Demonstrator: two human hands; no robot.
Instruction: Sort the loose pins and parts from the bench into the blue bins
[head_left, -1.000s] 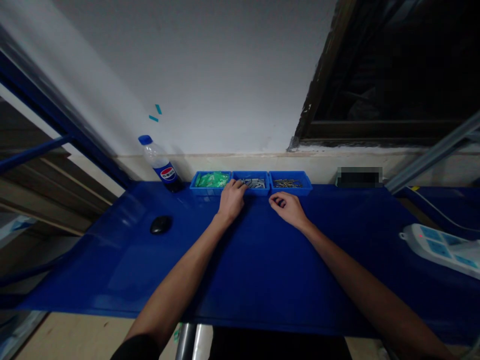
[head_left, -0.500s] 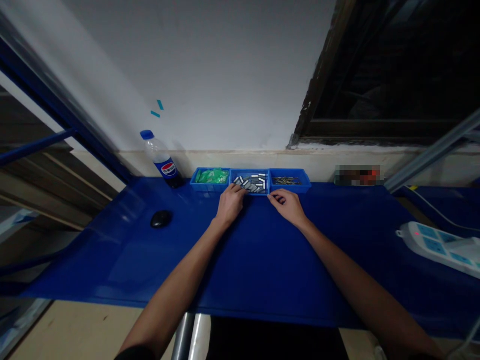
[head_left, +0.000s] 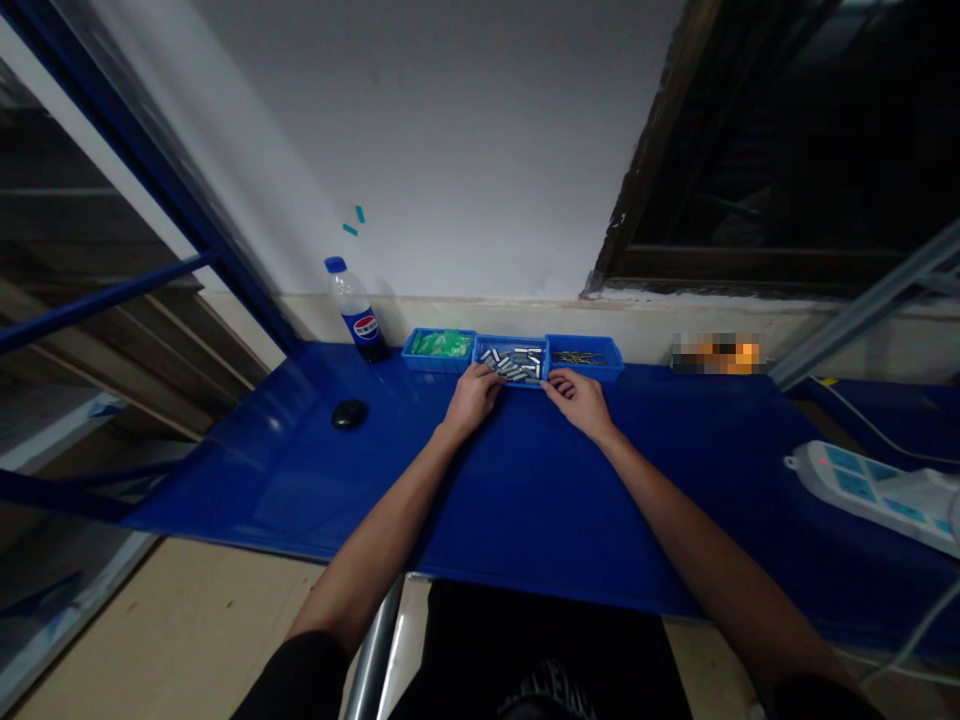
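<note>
Three small blue bins stand in a row at the back of the blue table. Short silvery metal cylinders fill the middle bin [head_left: 511,383]. My left hand [head_left: 474,395] is at its front left corner, fingers bent over the rim. At the front right corner, the thumb and fingers of my right hand [head_left: 577,400] close on the bin's edge. The left bin [head_left: 439,363] contains green plastic packaging [head_left: 442,343]. Thin metal pins or bits [head_left: 577,357] lie in the right bin [head_left: 611,365]. The undersides of my fingers are partly hidden.
A cola bottle [head_left: 364,325] with a blue cap stands at the back left, with a black computer mouse [head_left: 349,413] in front of it. On the right lies a white power strip [head_left: 862,480] with a cable. A blurred orange object [head_left: 720,353] sits against the wall.
The view has shifted, so the bottle, mouse and bins appear farther right. Both hands stay at the middle bin, whose front now sits slightly forward of the bins beside it.
</note>
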